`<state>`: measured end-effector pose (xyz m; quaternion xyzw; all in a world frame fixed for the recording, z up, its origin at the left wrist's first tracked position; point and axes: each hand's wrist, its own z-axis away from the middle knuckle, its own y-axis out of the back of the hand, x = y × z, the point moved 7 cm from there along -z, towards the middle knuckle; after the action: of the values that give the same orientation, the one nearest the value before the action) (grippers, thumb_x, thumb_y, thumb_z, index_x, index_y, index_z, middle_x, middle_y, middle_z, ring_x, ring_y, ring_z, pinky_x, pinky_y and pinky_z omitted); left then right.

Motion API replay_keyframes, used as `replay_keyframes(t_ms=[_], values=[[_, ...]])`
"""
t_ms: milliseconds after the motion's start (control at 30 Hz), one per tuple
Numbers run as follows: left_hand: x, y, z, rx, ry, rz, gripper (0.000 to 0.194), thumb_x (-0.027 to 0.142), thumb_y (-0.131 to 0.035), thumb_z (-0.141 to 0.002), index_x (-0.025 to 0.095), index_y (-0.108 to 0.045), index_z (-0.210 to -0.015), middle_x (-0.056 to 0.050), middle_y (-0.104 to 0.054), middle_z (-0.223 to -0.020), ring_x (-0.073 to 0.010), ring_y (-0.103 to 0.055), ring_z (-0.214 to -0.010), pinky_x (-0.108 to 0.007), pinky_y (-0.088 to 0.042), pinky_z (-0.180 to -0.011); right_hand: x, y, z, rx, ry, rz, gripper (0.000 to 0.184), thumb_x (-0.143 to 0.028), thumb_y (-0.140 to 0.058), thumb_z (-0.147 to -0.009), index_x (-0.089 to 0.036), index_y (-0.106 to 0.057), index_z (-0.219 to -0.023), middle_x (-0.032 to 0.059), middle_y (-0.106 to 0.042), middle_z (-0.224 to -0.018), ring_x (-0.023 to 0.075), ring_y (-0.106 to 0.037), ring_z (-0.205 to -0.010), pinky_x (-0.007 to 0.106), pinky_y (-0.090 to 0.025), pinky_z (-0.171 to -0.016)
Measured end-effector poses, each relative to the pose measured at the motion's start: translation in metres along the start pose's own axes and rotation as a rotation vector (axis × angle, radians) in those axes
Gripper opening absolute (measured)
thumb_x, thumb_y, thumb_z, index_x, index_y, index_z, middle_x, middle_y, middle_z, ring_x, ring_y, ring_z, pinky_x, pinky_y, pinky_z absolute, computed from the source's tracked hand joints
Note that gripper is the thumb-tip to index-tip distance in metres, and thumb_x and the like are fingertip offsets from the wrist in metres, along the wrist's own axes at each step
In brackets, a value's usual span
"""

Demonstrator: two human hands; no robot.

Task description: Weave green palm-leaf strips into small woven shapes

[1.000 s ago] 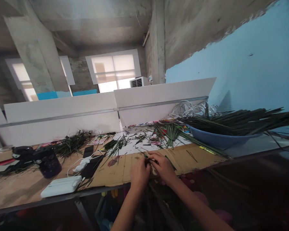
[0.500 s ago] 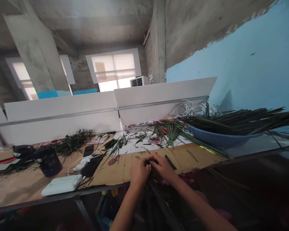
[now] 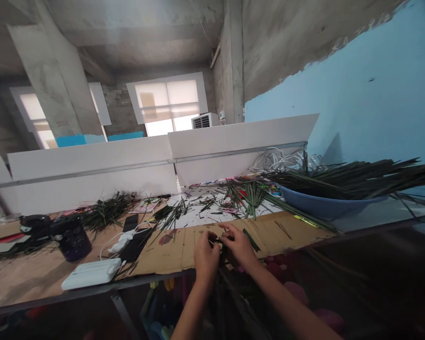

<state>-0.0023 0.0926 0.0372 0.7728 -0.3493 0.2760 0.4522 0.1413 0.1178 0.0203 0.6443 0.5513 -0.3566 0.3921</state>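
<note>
Over the front edge of the cardboard sheet (image 3: 184, 248), my left hand (image 3: 207, 252) and my right hand (image 3: 239, 246) meet with fingertips pinched. A small piece of dark green leaf strip (image 3: 218, 241) shows between them. Its far end is hidden by the fingers, and fine detail is too small to make out. Beside my right hand, a short green leaf piece (image 3: 250, 240) lies on the cardboard. Beyond it, a bunch of cut green strips (image 3: 253, 198) rests on a littered white surface.
At right, a blue basin (image 3: 329, 208) holds long dark leaves (image 3: 354, 179). On the left are a white power bank (image 3: 90, 274), a dark cup (image 3: 72, 238), a phone (image 3: 130, 222) and a leaf pile (image 3: 108, 210). A white partition (image 3: 233, 141) stands behind.
My fingers bunched close together half a second ago and now spread slightly, showing the dark strip between them. Both hands stay at the same spot; the things on the table have not moved.
</note>
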Motion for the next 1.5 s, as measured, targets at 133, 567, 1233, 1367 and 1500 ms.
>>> replay_keyframes(t_ms=[133, 567, 1233, 1367, 1500], values=[[-0.003, -0.004, 0.000, 0.027, -0.016, 0.123, 0.013, 0.013, -0.051, -0.077, 0.023, -0.056, -0.084, -0.004, -0.068, -0.083, -0.0216, -0.065, -0.082, -0.031, -0.045, -0.075, 0.018, 0.003, -0.005, 0.070, -0.064, -0.046, 0.031, -0.037, -0.072, -0.068, -0.018, -0.068, -0.092, 0.0017, -0.070, -0.066, 0.0223, -0.065, -0.064, 0.030, -0.047, -0.061], [-0.008, -0.006, 0.004, 0.066, -0.011, 0.367, 0.011, 0.018, -0.054, -0.078, 0.022, -0.061, -0.084, -0.003, -0.071, -0.081, -0.0217, -0.069, -0.081, -0.032, -0.050, -0.077, 0.010, -0.003, -0.002, 0.024, -0.060, -0.093, 0.024, -0.038, -0.070, -0.069, -0.021, -0.080, -0.083, 0.0075, -0.080, -0.086, 0.0308, -0.071, -0.086, 0.042, -0.052, -0.085], [-0.020, -0.010, 0.004, 0.094, -0.008, 0.473, 0.009, 0.022, -0.061, -0.077, 0.021, -0.067, -0.084, -0.004, -0.071, -0.084, -0.0236, -0.069, -0.084, -0.035, -0.050, -0.080, 0.016, -0.002, -0.004, -0.044, -0.089, 0.037, 0.019, -0.028, -0.062, -0.068, -0.018, -0.074, -0.080, 0.0040, -0.073, -0.075, 0.0229, -0.064, -0.071, 0.031, -0.044, -0.066], [-0.024, -0.012, 0.002, 0.090, 0.013, 0.522, 0.009, 0.022, -0.064, -0.076, 0.021, -0.067, -0.085, -0.004, -0.071, -0.083, -0.0231, -0.067, -0.083, -0.035, -0.049, -0.080, 0.015, -0.003, -0.005, -0.074, -0.073, 0.062, 0.018, -0.026, -0.061, -0.070, -0.018, -0.073, -0.081, 0.0035, -0.072, -0.075, 0.0223, -0.063, -0.072, 0.031, -0.044, -0.068], [-0.030, -0.015, -0.001, 0.096, 0.061, 0.604, 0.010, 0.022, -0.067, -0.073, 0.020, -0.066, -0.082, -0.003, -0.069, -0.080, -0.0218, -0.065, -0.080, -0.033, -0.049, -0.078, 0.015, -0.004, -0.006, -0.114, -0.051, 0.067, 0.015, -0.023, -0.061, -0.071, -0.019, -0.073, -0.079, 0.0023, -0.072, -0.075, 0.0215, -0.062, -0.072, 0.030, -0.044, -0.069]])
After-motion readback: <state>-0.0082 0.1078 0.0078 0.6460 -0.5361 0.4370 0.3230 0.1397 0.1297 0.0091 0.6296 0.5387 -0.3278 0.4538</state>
